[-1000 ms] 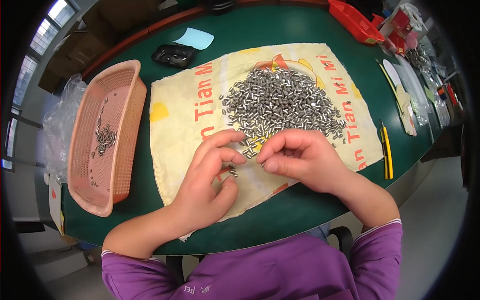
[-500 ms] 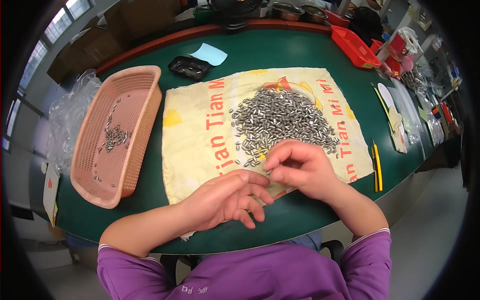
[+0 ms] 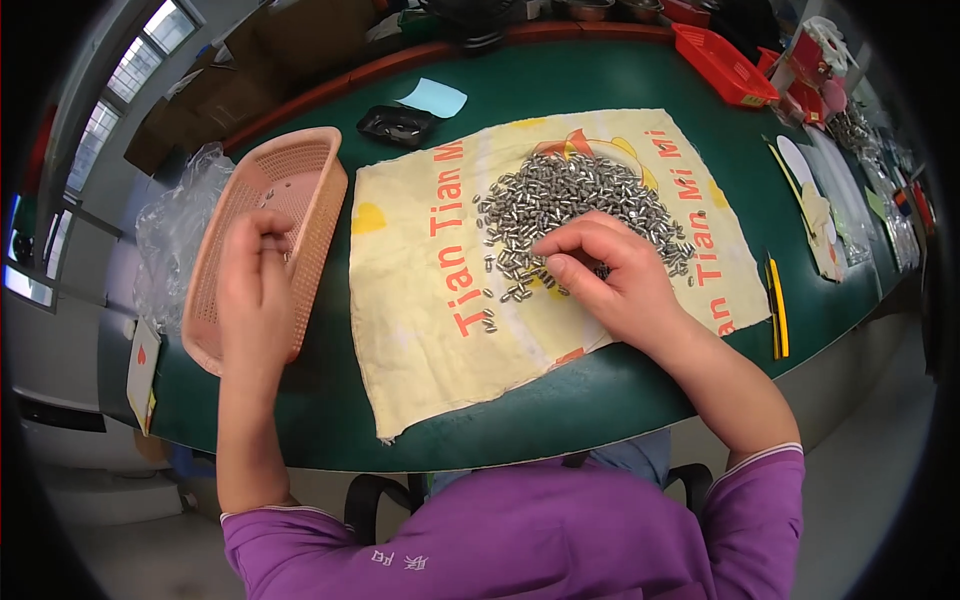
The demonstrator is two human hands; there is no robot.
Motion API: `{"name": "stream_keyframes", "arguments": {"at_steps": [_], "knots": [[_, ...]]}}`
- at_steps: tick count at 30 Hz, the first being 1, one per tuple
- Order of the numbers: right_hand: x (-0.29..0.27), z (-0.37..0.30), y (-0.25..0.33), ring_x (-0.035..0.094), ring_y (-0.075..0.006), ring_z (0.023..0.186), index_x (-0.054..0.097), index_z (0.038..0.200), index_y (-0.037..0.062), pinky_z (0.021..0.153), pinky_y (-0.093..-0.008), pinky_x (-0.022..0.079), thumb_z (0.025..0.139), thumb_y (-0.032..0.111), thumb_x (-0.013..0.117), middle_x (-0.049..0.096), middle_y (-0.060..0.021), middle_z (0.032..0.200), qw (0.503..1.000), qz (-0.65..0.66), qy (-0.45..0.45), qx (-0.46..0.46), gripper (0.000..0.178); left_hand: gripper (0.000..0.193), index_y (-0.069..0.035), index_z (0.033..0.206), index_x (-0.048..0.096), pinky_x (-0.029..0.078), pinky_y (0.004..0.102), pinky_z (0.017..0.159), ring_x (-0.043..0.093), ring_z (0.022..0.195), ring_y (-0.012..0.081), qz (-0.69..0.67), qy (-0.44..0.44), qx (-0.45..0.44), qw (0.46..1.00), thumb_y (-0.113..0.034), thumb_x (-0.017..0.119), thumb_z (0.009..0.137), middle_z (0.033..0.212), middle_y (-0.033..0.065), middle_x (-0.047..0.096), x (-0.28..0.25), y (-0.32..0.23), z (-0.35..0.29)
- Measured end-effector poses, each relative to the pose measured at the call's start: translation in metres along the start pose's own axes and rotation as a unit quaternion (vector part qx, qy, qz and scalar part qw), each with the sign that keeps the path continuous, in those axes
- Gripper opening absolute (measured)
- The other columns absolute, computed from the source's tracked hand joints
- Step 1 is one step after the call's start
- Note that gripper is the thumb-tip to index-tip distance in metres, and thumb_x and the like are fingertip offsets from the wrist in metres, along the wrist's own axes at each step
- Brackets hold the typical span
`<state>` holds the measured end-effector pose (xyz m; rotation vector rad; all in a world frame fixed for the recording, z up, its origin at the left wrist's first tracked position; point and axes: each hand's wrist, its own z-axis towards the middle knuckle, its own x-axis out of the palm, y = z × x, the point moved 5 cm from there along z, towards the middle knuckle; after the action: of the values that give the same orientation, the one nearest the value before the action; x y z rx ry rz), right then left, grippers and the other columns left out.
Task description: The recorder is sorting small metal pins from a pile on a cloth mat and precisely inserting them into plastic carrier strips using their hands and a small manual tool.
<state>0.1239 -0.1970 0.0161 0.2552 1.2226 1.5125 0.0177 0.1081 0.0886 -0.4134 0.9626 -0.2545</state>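
A heap of small shiny metal pieces [image 3: 575,195], oval or barrel-like, lies on a yellowish printed cloth [image 3: 410,300]. My right hand [image 3: 615,275] is at the near edge of the heap, thumb and forefinger pinched close together. Whether a piece sits between those fingertips is too small to tell. Over the pink perforated basket [image 3: 325,215], to the left of the cloth, hangs my left hand [image 3: 257,270] with its fingers curled in. Anything inside that hand is hidden. The hand and forearm cover much of the basket's floor, where a few small pieces show.
Crumpled clear plastic [image 3: 165,240] lies left of the basket. A black tray [image 3: 397,125] and a light blue sheet [image 3: 435,97] sit beyond the cloth. Far right stands a red basket [image 3: 725,65]. A yellow cutter [image 3: 778,310] lies by the cloth's right edge.
My left hand has swung left from the cloth's near edge to above the pink basket, its fingers curling. My right hand has moved slightly up and right, onto the heap's edge.
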Motion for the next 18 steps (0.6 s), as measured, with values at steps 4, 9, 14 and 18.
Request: {"name": "stream_keyframes", "arguments": {"at_steps": [4,9,14,18], "knots": [[0.011,0.000,0.004,0.067,-0.0226,0.089,0.074,0.102,0.0051,0.077,-0.0338,0.055,0.089,0.002,0.071,0.068,-0.0077,0.097,0.995,-0.062,0.050,-0.059,0.014,0.022,0.000,0.122,0.059,0.050,0.0390,0.100,0.065,0.113,0.0317,0.106,-0.004,-0.085,0.991,-0.005,0.053,0.102,0.117,0.0145,0.067,-0.022,0.046,0.002],[0.021,-0.008,0.011,0.064,-0.0289,0.096,0.072,0.096,0.0103,0.084,-0.0421,0.054,0.083,0.010,0.072,0.063,-0.0067,0.095,0.986,-0.122,0.076,-0.088,0.013,0.037,-0.003,0.124,0.062,0.051,0.0407,0.099,0.065,0.114,0.0320,0.079,0.043,0.098,0.991,-0.001,0.071,0.088,0.123,0.0143,0.066,0.016,-0.019,-0.013],[0.020,-0.012,0.007,0.065,-0.0285,0.092,0.072,0.096,0.0094,0.078,-0.0411,0.054,0.082,0.010,0.076,0.065,-0.0061,0.094,0.976,-0.164,0.063,-0.126,0.014,0.042,-0.003,0.125,0.062,0.054,0.0352,0.091,0.064,0.104,0.0259,-0.117,0.310,0.115,0.937,0.002,0.071,0.085,0.117,0.0120,0.064,0.096,-0.080,-0.040],[0.021,-0.013,0.009,0.065,-0.0289,0.091,0.072,0.095,0.0087,0.077,-0.0415,0.053,0.081,0.010,0.077,0.065,-0.0067,0.093,0.975,-0.172,0.070,-0.123,0.015,0.036,-0.002,0.119,0.062,0.054,0.0350,0.086,0.063,0.098,0.0271,-0.132,0.311,0.149,0.929,0.004,0.069,0.084,0.113,0.0111,0.061,0.112,-0.080,-0.048]]}}
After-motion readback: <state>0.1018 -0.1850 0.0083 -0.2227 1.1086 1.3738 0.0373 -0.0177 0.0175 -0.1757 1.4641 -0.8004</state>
